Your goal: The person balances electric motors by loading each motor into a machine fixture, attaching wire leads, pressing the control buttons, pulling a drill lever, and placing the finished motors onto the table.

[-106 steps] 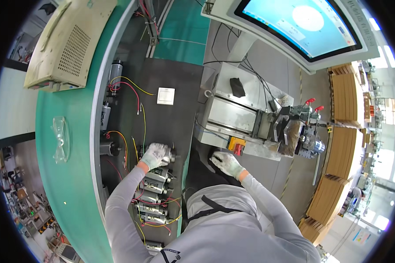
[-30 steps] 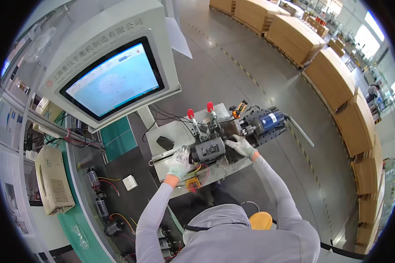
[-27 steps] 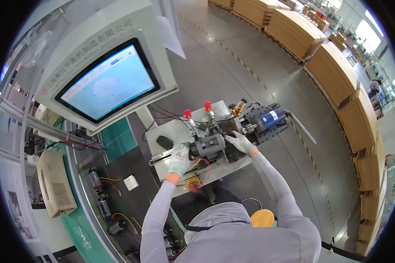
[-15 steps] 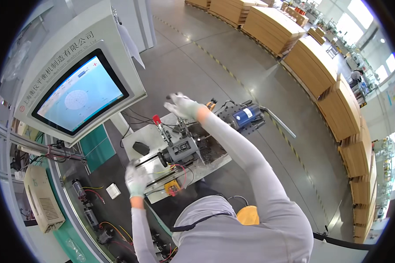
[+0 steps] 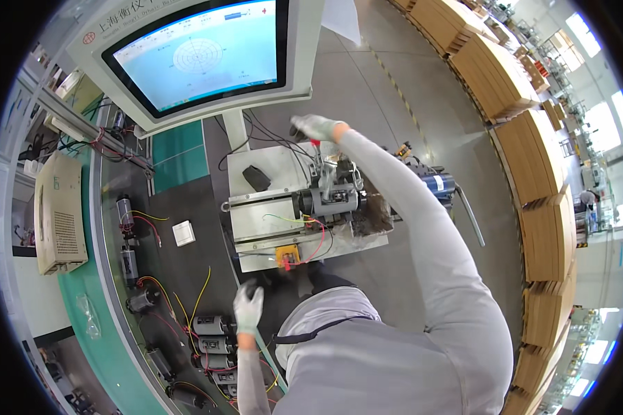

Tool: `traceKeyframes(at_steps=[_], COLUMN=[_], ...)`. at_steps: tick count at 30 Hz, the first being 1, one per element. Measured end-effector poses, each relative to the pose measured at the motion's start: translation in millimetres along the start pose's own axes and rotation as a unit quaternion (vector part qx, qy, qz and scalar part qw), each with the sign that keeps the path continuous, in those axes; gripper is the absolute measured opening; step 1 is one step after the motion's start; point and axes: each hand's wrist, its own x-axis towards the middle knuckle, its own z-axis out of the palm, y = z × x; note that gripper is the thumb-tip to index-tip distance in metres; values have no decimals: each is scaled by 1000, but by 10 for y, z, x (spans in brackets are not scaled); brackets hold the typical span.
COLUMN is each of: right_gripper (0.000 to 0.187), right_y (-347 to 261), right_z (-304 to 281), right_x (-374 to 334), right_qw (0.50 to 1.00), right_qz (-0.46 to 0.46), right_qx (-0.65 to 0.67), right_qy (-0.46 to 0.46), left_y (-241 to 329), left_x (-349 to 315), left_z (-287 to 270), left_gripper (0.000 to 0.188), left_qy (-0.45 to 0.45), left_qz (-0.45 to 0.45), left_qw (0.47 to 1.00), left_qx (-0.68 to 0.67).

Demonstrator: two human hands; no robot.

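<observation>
beige box (image 5: 66,214) | clear goggles (image 5: 88,318) | green bench (image 5: 114,356) | brown cardboard stacks (image 5: 533,155)

- A factory workshop.
- Seven o'clock: wired grey motors (image 5: 213,344) lined up on a dark worktop (image 5: 187,259).
- Eleven o'clock: a large machine monitor (image 5: 197,55).
- One to four o'clock: bulky brown stacks (image 5: 533,159), striped floor line (image 5: 399,91).

Matt metal motor (image 5: 339,199), glossy screen (image 5: 197,59)

The motor (image 5: 336,200) is grey, the small box (image 5: 285,252) yellow.
</observation>
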Motion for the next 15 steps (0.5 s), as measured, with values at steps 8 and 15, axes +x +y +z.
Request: traceKeyframes(at_steps=[8,15], right_gripper=[43,35], right_y=[-701,-149], right_z=[387,1418], right_x=[-28,-1773], right_qw=[961,905], right_qz=[-163,-401], right_qx=[-175,-103], right_qy=[138,95], left_y=[389,481], left_x=[833,634], left_z=[1904,1534], left_gripper=[66,34], left_qy=[-255,-239], left_qz=[59,144], left_qw=[962,960], left_qx=[75,38])
